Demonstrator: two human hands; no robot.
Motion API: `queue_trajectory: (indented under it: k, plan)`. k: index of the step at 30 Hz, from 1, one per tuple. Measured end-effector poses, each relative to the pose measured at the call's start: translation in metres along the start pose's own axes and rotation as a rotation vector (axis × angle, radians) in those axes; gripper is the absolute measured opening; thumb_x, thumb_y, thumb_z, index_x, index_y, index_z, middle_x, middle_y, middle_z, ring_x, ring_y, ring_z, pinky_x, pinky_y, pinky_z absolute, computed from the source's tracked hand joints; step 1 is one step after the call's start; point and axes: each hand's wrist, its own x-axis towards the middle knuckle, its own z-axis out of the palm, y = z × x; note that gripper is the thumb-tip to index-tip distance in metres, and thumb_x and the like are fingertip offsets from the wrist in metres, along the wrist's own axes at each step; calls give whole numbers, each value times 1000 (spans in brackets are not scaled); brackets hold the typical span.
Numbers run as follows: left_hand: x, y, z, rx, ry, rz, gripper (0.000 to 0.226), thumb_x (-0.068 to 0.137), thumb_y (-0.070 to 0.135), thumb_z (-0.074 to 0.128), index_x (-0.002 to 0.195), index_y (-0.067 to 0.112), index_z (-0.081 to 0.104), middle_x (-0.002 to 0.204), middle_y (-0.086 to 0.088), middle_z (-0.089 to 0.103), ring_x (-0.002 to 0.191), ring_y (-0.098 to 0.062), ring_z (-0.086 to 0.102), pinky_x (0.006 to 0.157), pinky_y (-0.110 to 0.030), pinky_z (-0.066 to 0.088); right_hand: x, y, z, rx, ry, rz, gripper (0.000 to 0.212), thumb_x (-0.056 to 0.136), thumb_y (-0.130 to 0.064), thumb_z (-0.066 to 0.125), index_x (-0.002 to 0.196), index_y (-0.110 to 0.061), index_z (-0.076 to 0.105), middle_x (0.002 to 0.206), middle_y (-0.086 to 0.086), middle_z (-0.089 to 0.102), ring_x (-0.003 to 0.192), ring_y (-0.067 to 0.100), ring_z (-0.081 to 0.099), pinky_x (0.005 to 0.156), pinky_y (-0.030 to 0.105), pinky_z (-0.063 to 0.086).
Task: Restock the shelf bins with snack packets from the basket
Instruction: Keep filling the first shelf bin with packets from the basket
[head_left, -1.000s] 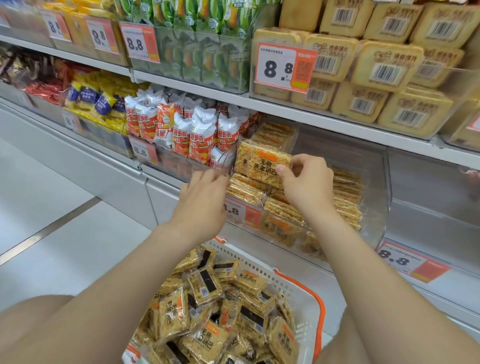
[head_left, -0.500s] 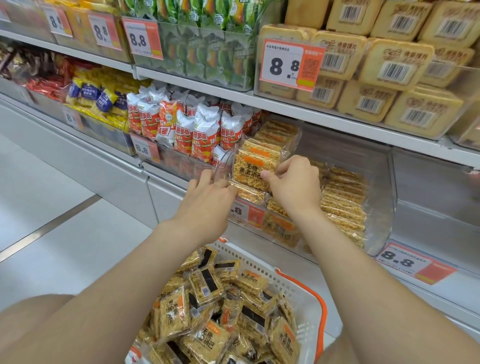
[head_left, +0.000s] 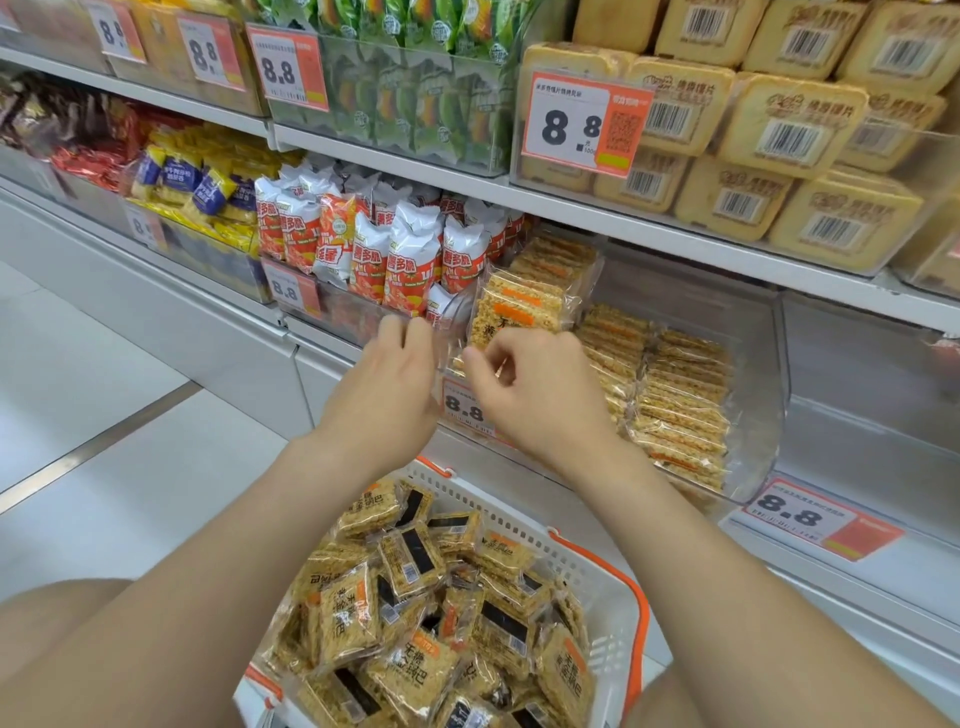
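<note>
A white basket (head_left: 602, 571) with orange handles sits low in front of me, full of yellow snack packets (head_left: 410, 561). On the middle shelf a clear bin (head_left: 758, 374) holds rows of the same packets. One snack packet (head_left: 519, 306) stands upright at the bin's front left. My right hand (head_left: 540, 395) is just below it with curled fingers that hide its lower edge, so I cannot see whether they still pinch it. My left hand (head_left: 395, 384) reaches to the bin's clear left front corner with its fingertips against the plastic.
A bin of red and white bags (head_left: 374, 249) stands to the left of the snack bin. Above is a shelf (head_left: 649, 228) with boxed cakes (head_left: 789, 124). An orange price tag (head_left: 462, 405) hangs on the bin front. To the right is an empty shelf section (head_left: 872, 441).
My right hand brought the packet down from mid-air into the front of the bin, then slid below it. My left hand stayed at the bin's front corner.
</note>
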Motion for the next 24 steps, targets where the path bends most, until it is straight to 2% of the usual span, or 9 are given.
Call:
queue_trajectory:
  k: [3,6,8,10,13,16,19,21,24]
  plan:
    - [-3,-20,4,220,-209,-155,20,93,5,54,110,13,47,111,-10,54,98,-33,57,73,-46,51,-13,-9,17,-60,-222,-94,32,92,-37,55,68,-17,67,57,-1,63,51,18,60,48,37,55]
    - [-12,-39,21,345,-490,-239,26,98,8,51,120,19,57,117,-6,60,104,-29,62,70,-39,48,-21,-15,32,-199,-486,-148,25,91,-30,54,77,-15,68,67,6,65,60,26,63,52,41,58]
    - [-21,-46,33,396,-635,-251,27,98,8,50,121,19,59,113,-4,60,99,-27,64,66,-36,44,-24,-17,38,-283,-626,-161,21,95,-27,54,76,-17,53,74,4,53,66,30,58,57,36,50]
    - [-29,-52,45,434,-729,-257,16,97,5,48,105,16,57,101,-2,55,83,-23,60,65,-34,44,-26,-18,42,-341,-695,-181,32,98,-25,54,71,-21,37,74,2,42,63,25,48,57,34,40]
    - [-39,-60,65,454,-777,-279,19,95,1,47,85,17,49,88,-2,53,69,-19,52,62,-33,44,-24,-18,46,-378,-765,-176,40,102,-25,53,69,-22,30,74,0,39,60,21,41,60,36,39]
    - [-45,-77,86,394,-824,-289,14,97,3,48,95,16,54,89,-2,57,73,-20,58,59,-33,45,-23,-17,52,-398,-810,-169,40,104,-25,50,70,-23,28,75,0,38,61,21,41,60,36,39]
    - [-49,-96,103,324,-869,-288,8,101,13,52,106,16,57,99,-2,60,88,-23,64,73,-39,57,-22,-14,56,-410,-852,-160,37,103,-19,49,71,-21,31,77,2,42,61,20,43,57,35,39]
    - [-53,-106,113,293,-866,-304,8,103,19,53,110,16,54,101,1,53,93,-23,60,77,-39,54,-21,-14,59,-410,-882,-155,36,102,-16,49,70,-19,33,78,4,43,60,21,43,58,36,42]
    - [-56,-114,129,251,-869,-337,30,101,22,58,129,13,49,115,-2,49,107,-27,56,86,-41,51,-20,-15,63,-415,-909,-164,35,99,-13,51,69,-17,36,76,5,42,59,22,43,53,32,38]
